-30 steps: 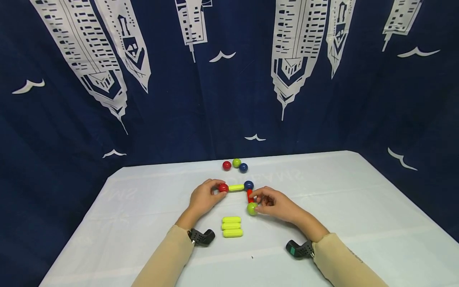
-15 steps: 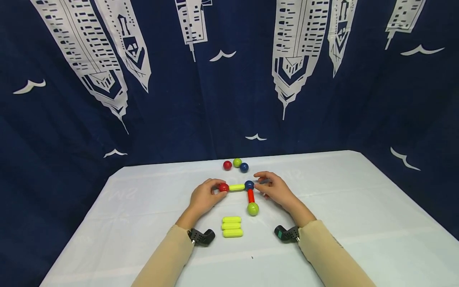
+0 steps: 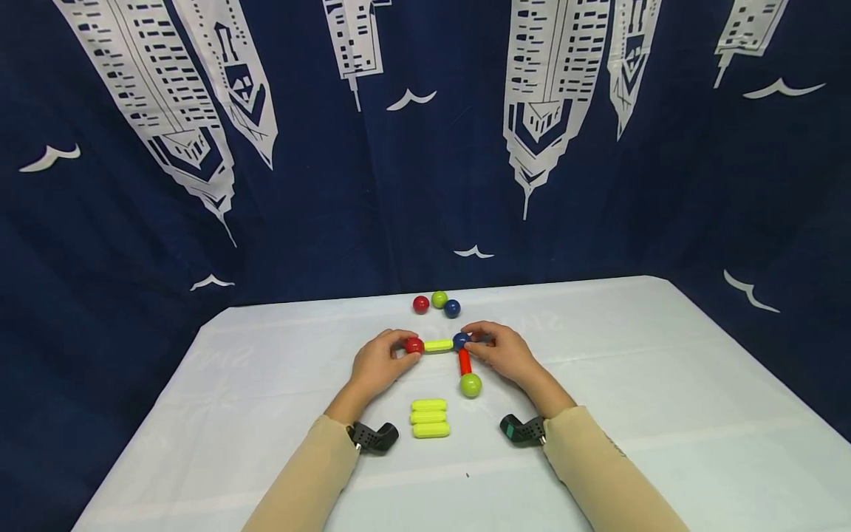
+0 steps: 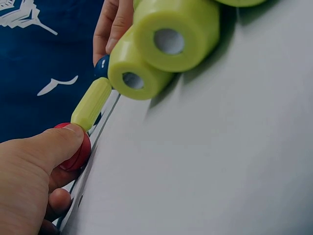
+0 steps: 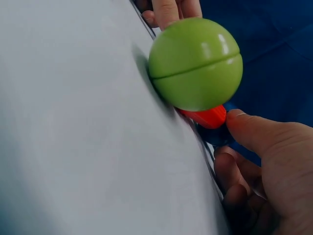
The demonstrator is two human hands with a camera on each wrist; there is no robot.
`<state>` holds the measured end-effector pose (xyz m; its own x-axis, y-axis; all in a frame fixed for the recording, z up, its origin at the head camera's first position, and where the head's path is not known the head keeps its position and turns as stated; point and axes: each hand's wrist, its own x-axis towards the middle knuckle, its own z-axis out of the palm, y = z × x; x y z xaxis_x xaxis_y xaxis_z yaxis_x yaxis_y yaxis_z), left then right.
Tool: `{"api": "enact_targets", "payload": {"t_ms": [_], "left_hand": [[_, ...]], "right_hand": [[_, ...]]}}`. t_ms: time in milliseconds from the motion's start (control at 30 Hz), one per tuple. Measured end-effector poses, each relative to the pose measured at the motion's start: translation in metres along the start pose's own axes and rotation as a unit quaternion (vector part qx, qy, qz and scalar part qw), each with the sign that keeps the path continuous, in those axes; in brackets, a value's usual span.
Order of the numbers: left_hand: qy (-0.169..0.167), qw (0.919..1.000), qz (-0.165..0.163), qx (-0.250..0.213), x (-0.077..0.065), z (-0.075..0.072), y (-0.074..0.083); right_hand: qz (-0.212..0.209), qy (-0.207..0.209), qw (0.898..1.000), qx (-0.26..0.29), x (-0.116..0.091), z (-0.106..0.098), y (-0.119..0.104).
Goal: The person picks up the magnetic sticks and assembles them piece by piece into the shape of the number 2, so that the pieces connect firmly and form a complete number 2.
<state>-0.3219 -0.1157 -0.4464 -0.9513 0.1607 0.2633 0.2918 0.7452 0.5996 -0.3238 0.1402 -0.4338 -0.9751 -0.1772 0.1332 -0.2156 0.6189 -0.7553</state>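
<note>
My left hand [image 3: 380, 365] pinches a red ball [image 3: 414, 346] between thumb and fingers. From that ball a yellow-green rod [image 3: 438, 345] runs right to a blue ball [image 3: 462, 340]. My right hand [image 3: 507, 355] holds the blue ball, its thumb in front and fingers behind. A red rod [image 3: 465, 362] leads from the blue ball toward the near side and ends at a green ball [image 3: 470, 385]. In the right wrist view the green ball [image 5: 195, 63] covers part of the red rod [image 5: 210, 116]. The left wrist view shows the thumb on the red ball [image 4: 78, 154].
Several yellow-green rods [image 3: 430, 418] lie side by side nearer the person. Behind the joined pieces sit a loose red ball [image 3: 421, 304], a green ball [image 3: 439, 299] and a blue ball [image 3: 452, 309]. A dark blue printed cloth [image 3: 425, 185] hangs behind the white table [image 3: 266, 399].
My right hand has left the green ball and red rod, moved away from me to the blue ball and taken hold of it. My left hand stays on the red ball.
</note>
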Motion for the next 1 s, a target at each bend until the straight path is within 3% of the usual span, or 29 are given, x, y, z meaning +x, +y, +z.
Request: {"api": "enact_targets", "payload": {"t_ms": [367, 733, 867, 1000], "left_hand": [[-0.001, 1.0, 0.005, 0.008, 0.0005, 0.0008, 0.0005], [-0.003, 1.0, 0.001, 0.008, -0.0015, -0.0002, -0.0001], [-0.002, 1.0, 0.003, 0.007, -0.0014, -0.0008, 0.0003], [0.0, 1.0, 0.003, 0.005, -0.0009, -0.0004, 0.0004]], "right_hand": [[-0.009, 0.011, 0.999, -0.038, 0.0019, 0.0011, 0.0019], [-0.006, 0.009, 0.999, -0.032, 0.0013, 0.0034, 0.001], [-0.019, 0.003, 1.0, -0.006, 0.0013, 0.0015, 0.0025], [-0.021, -0.024, 0.998, 0.062, -0.0031, -0.0036, 0.0045]]}}
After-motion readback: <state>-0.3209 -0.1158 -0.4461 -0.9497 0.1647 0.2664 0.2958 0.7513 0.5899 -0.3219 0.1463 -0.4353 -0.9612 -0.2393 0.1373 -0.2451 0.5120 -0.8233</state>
